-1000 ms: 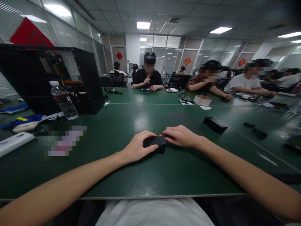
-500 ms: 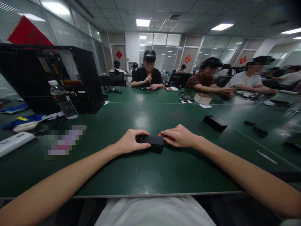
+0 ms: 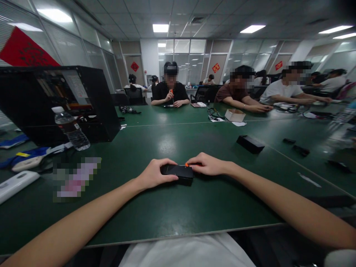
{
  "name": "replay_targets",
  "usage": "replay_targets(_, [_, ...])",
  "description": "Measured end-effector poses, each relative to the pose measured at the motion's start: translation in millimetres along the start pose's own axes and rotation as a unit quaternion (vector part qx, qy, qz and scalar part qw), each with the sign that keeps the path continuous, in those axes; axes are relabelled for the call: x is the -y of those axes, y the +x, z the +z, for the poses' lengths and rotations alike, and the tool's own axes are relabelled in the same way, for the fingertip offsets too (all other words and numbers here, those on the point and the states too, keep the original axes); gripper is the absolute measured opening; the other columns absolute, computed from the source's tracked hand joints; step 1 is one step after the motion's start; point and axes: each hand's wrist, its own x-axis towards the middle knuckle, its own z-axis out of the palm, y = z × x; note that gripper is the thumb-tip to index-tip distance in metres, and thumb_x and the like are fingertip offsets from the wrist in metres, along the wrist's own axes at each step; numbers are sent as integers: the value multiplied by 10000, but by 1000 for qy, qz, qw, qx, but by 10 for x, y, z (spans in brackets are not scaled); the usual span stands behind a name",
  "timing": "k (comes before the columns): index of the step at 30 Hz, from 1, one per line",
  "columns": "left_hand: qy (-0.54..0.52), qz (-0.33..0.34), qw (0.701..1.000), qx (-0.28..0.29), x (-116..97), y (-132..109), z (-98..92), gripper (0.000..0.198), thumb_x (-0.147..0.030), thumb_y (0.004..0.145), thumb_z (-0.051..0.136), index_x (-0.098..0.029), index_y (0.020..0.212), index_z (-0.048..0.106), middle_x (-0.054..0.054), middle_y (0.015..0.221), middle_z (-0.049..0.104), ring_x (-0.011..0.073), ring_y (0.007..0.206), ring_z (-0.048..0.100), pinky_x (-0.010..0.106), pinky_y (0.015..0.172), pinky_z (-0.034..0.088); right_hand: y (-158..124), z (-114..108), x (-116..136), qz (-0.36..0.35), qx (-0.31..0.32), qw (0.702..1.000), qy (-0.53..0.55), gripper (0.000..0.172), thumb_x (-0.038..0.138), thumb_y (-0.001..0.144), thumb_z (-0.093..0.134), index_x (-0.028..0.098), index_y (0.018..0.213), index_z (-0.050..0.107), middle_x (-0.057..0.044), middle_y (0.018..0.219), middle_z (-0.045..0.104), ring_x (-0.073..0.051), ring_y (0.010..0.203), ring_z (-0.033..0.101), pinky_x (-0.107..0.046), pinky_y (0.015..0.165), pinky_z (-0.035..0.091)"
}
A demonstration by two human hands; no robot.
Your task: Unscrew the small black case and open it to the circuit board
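Observation:
A black rectangular block (image 3: 180,173) lies on the green table in front of me. My left hand (image 3: 154,172) grips its left end, thumb on the near side and fingers curled over the far side. Small marks, too small to make out, dot its upper face. At the block's right end, my right hand (image 3: 207,164) is closed around an orange-and-black screwdriver (image 3: 187,164). Its thin shaft points left along the block's far edge. Whether the tip touches the block I cannot tell.
An open black computer case (image 3: 97,96) and a water bottle (image 3: 71,128) stand at left, near a white power strip (image 3: 18,185). Another black block (image 3: 250,144) lies at right. Beyond are a small cardboard box (image 3: 235,115) and several seated people.
The view has shifted a little. My right hand has moved slightly left with the screwdriver, whose shaft now shows behind the block. My left hand keeps its grip, with more of the block's top visible.

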Motion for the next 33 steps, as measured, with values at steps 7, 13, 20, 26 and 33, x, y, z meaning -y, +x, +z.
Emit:
replay_targets(7, [0,21,1000,4,-17,-3,0,439,-443,813,783,-178,1157,720,55,1069,752,221,942,686,312,857,503,-53,-104,-38,15,4,995,-101,307,384,967,533,141,994,719,-71,798,686,-167,680,578,-269,651,361])
replay_targets(13, [-18,3,1000,0,-22,-5,32,445,-455,811,778,-184,1160,722,58,1077,749,233,954,681,328,867,512,-126,-199,-161,37,11,986,-165,309,405,971,521,157,943,703,-79,829,678,-174,692,575,-279,652,350])
replay_targets(20, [-31,-5,999,-20,-105,-19,99,395,-415,808,784,-177,1117,727,50,1052,745,224,927,678,312,839,503,-229,-249,-286,61,13,976,-207,366,455,997,494,156,990,706,-84,841,690,-194,718,610,-295,658,375])
replay_targets(26, [-31,2,999,-31,-120,-26,152,396,-414,815,782,-172,1124,722,37,1021,739,207,890,667,296,818,493,-225,-230,-194,27,-31,974,-225,364,435,1027,452,172,1064,701,-98,975,703,-210,842,648,-306,733,426])
replay_targets(33, [-26,2,999,-34,-123,-27,157,390,-404,812,788,-171,1118,725,37,1012,738,210,895,667,301,823,495,-182,-112,130,-61,-66,985,-147,605,657,958,511,137,1244,633,-140,1119,678,-241,980,642,-328,827,469])
